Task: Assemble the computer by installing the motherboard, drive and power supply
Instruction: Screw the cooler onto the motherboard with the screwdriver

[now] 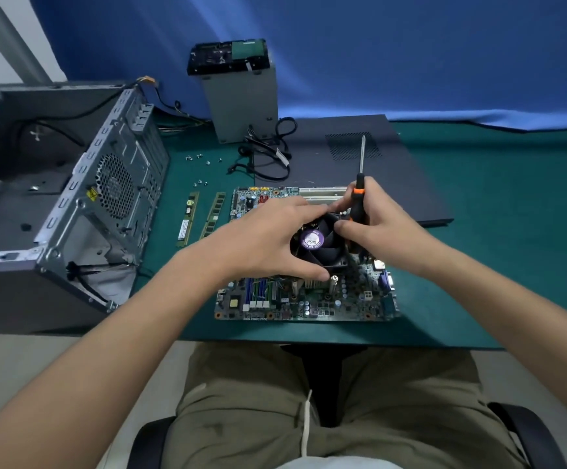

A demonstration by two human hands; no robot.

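Desktop (478,265): left fingers (304,204) clasp fan (322,248), right fingers (375,201) screwdriver (360,184).

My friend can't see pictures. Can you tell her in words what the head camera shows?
A person's left hand grips the cooler fan on a motherboard lying on a green table, while the right hand holds a screwdriver, shaft sticking up. An open computer case sits at the left, two memory sticks beside the board.

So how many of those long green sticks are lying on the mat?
2. The outer memory stick lies nearer the case; the inner memory stick lies beside the motherboard. The left hand and right hand may hide more.
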